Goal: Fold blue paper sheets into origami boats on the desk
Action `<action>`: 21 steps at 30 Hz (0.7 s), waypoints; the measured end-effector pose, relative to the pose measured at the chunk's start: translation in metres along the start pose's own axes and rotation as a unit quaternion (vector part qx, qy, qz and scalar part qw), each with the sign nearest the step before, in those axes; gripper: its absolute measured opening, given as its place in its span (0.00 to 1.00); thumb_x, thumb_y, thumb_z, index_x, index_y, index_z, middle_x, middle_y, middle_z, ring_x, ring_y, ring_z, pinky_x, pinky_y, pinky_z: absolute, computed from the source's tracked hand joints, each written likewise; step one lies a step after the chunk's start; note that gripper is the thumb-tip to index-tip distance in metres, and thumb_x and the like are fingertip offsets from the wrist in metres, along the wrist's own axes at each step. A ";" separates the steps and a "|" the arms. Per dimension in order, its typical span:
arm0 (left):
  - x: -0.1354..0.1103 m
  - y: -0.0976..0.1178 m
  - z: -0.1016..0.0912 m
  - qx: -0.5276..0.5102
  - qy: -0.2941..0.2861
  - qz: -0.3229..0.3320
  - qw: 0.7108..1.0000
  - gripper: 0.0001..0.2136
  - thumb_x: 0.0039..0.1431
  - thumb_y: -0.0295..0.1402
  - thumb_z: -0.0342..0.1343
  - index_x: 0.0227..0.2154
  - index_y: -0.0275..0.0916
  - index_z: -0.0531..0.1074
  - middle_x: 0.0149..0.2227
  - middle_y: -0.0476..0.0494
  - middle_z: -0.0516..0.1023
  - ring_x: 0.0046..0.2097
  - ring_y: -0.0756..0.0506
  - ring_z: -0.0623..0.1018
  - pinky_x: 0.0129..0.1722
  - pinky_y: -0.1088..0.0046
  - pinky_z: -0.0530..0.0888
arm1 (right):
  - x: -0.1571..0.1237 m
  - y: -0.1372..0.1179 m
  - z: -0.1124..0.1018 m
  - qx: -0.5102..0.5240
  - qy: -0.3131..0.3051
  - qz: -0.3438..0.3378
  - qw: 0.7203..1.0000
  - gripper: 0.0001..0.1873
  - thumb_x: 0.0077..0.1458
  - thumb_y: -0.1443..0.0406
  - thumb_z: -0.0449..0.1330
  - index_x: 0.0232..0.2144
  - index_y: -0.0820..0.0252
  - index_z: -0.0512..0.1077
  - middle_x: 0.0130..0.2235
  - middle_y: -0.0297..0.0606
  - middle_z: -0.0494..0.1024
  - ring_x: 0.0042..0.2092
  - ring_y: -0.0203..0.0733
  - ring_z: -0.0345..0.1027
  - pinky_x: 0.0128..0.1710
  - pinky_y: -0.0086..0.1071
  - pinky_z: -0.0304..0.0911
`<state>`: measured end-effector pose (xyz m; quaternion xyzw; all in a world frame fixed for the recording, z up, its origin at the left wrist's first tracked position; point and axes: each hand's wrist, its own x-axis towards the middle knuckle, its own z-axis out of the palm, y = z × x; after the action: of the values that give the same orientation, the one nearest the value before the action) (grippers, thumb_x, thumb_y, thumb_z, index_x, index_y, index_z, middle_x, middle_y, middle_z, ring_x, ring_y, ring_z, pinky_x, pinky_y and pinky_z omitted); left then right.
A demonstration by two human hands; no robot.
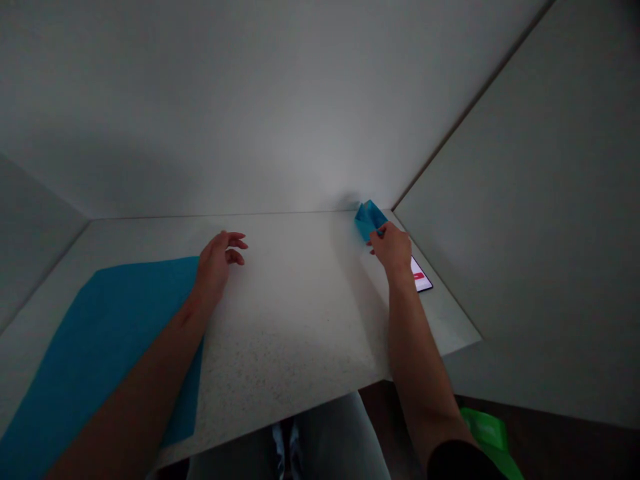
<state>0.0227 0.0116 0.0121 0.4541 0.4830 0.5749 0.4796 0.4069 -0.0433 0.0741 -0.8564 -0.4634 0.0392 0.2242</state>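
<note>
Toward the back right corner of the white tabletop [285, 300], my right hand [394, 248] pinches the near edge of a small folded blue paper shape [367, 220], which has pointed corners and an opening on top. Whether that shape rests on the table or hangs just above it, I cannot tell. My left hand [220, 257] holds nothing, its fingers loosely curled and apart, at the upper right corner of a large flat blue sheet [125, 313]. The left forearm crosses over this sheet and hides part of it.
A phone [421, 275] with a lit screen lies beside my right wrist, partly hidden by it. White walls stand behind the table and on both sides. Below the front edge are my legs [335, 437]. A green object [485, 430] is on the dark floor at right.
</note>
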 end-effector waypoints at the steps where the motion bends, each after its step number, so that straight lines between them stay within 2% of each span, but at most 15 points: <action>1: -0.001 0.001 0.000 0.000 0.000 0.000 1.000 0.23 0.67 0.56 0.58 0.37 0.38 0.81 0.35 0.42 0.82 0.23 0.51 0.73 0.25 0.72 0.71 | 0.000 0.000 -0.002 0.000 0.001 0.003 1.000 0.05 0.68 0.65 0.60 0.43 0.55 0.76 0.29 0.37 0.87 0.37 0.47 0.85 0.45 0.36 0.70; 4: -0.002 0.002 0.001 0.003 -0.004 -0.004 1.000 0.22 0.66 0.54 0.58 0.37 0.38 0.81 0.34 0.42 0.82 0.24 0.51 0.73 0.25 0.73 0.72 | -0.003 -0.005 -0.001 -0.010 -0.028 0.001 1.000 0.06 0.70 0.62 0.61 0.45 0.55 0.76 0.33 0.37 0.88 0.37 0.47 0.84 0.45 0.36 0.70; 7: -0.002 0.003 0.001 0.006 -0.004 -0.004 1.000 0.22 0.66 0.54 0.58 0.37 0.38 0.80 0.34 0.42 0.82 0.24 0.51 0.73 0.26 0.73 0.72 | -0.010 -0.015 0.004 -0.032 -0.063 -0.022 0.997 0.12 0.69 0.55 0.65 0.49 0.54 0.77 0.36 0.38 0.89 0.41 0.50 0.85 0.45 0.38 0.71; 10: -0.002 0.003 0.001 0.007 -0.006 0.001 1.000 0.22 0.66 0.55 0.58 0.37 0.38 0.80 0.34 0.42 0.82 0.24 0.51 0.73 0.26 0.72 0.72 | -0.020 -0.030 0.010 -0.051 -0.029 -0.063 0.996 0.19 0.69 0.49 0.65 0.51 0.53 0.78 0.39 0.41 0.88 0.45 0.54 0.84 0.42 0.38 0.70; 12: -0.004 0.004 0.001 0.005 -0.009 0.015 1.000 0.23 0.65 0.56 0.59 0.37 0.38 0.80 0.33 0.43 0.81 0.25 0.51 0.73 0.26 0.72 0.71 | -0.030 -0.041 0.016 -0.045 -0.018 -0.129 0.990 0.18 0.72 0.48 0.61 0.50 0.53 0.79 0.38 0.41 0.88 0.43 0.52 0.83 0.40 0.37 0.68; 14: -0.008 0.009 0.002 0.007 -0.015 0.051 0.999 0.23 0.64 0.58 0.61 0.37 0.39 0.79 0.33 0.44 0.80 0.25 0.51 0.72 0.26 0.72 0.70 | -0.039 -0.051 0.025 -0.030 -0.048 -0.233 0.971 0.16 0.74 0.51 0.59 0.47 0.53 0.80 0.34 0.38 0.86 0.38 0.49 0.81 0.40 0.36 0.66; 17: -0.013 0.029 0.005 0.019 -0.017 0.138 0.990 0.22 0.65 0.58 0.64 0.37 0.41 0.79 0.31 0.46 0.79 0.26 0.51 0.72 0.28 0.71 0.70 | -0.052 -0.061 0.044 -0.013 -0.113 -0.381 0.918 0.13 0.74 0.54 0.60 0.42 0.52 0.81 0.30 0.35 0.84 0.35 0.44 0.79 0.46 0.36 0.63; 19: -0.015 0.051 0.004 0.026 -0.008 0.187 0.982 0.20 0.67 0.57 0.64 0.38 0.43 0.79 0.31 0.46 0.79 0.28 0.49 0.73 0.31 0.70 0.72 | -0.058 -0.064 0.056 0.001 -0.152 -0.445 0.883 0.11 0.73 0.56 0.62 0.41 0.52 0.81 0.28 0.33 0.83 0.34 0.42 0.77 0.48 0.36 0.62; 21: -0.019 0.076 -0.004 0.049 -0.010 0.211 0.976 0.20 0.68 0.56 0.63 0.39 0.43 0.79 0.33 0.45 0.81 0.31 0.47 0.76 0.35 0.68 0.75 | -0.060 -0.064 0.065 0.018 -0.183 -0.479 0.859 0.09 0.72 0.57 0.63 0.41 0.52 0.81 0.28 0.32 0.82 0.33 0.40 0.76 0.48 0.36 0.61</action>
<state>0.0128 -0.0129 0.0855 0.5746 0.3993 0.6342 0.3291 0.3056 -0.0392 0.0346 -0.5024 -0.8481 0.0912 0.1416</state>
